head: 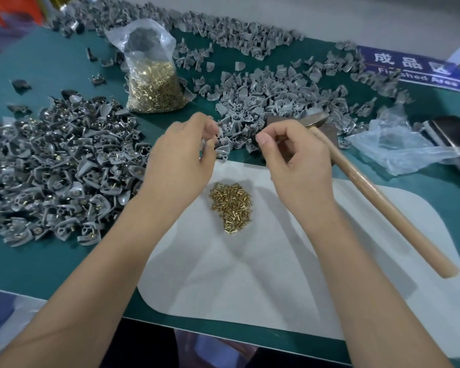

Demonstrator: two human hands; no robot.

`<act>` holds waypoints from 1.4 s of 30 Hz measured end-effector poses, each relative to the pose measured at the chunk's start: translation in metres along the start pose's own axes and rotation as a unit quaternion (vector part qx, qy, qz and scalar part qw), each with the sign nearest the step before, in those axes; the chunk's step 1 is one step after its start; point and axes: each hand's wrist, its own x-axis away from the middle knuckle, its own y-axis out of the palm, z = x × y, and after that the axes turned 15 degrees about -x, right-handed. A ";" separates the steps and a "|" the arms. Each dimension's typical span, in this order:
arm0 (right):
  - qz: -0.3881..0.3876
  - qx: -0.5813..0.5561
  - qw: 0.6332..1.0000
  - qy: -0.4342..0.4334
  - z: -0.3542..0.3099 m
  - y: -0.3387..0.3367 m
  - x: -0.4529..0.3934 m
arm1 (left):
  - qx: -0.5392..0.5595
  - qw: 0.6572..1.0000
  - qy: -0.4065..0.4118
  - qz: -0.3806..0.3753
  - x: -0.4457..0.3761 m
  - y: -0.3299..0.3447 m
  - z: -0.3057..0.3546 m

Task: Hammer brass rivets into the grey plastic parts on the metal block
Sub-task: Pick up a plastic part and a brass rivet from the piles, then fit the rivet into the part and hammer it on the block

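Two hands: your left hand [179, 152] and right hand [294, 158] hover side by side above the far edge of the white mat [250, 274], near each other but apart.
Left fingers [210, 128]: curled, tips pinching a grey plastic part [218, 138] at the near edge of the loose pile.
Right fingers [263, 140]: curled in, thumb meeting the fingertips; whether you hold a rivet there is too small to tell.
Loose rivets [231, 207]: a small heap of brass rivets lies on the white mat, between your wrists and just nearer to you than your hands.
Unriveted parts [263, 102]: a wide spread of grey plastic parts on the green surface [51, 261] beyond your hands, reaching to the far edge.
Riveted parts [59, 166]: a big pile to your left, many showing brass.
Rivet bag [152, 75]: a clear plastic bag of brass rivets stands upright beyond your left hand, between the two piles.
Hammer [377, 197]: lies to your right, its wooden handle slanting across the mat's corner, its head among the grey parts just past your right hand.
Metal block [452, 144]: a dark metal piece at the far right, partly under crumpled clear plastic [398, 147].
Sign [414, 67]: a blue sign at the far right corner reads "Finished Area".
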 end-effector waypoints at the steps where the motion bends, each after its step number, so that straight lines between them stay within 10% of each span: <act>1: 0.007 -0.010 1.000 0.006 -0.001 -0.001 0.000 | -0.082 0.997 0.016 0.001 0.000 0.002 -0.001; 13: 0.021 -0.016 1.000 0.001 0.003 -0.008 -0.003 | -0.156 0.987 0.029 0.001 -0.005 0.006 0.000; 27: 0.160 -0.035 0.985 0.059 0.006 -0.048 -0.018 | 0.190 0.980 0.062 -0.010 -0.054 0.023 0.051; 36: 0.071 0.276 0.957 0.054 0.008 -0.049 -0.014 | 0.216 0.972 0.087 0.030 -0.051 0.050 0.044; 42: 0.100 0.228 0.958 0.141 0.007 -0.049 -0.015 | 0.194 0.975 0.112 0.010 -0.043 0.052 0.040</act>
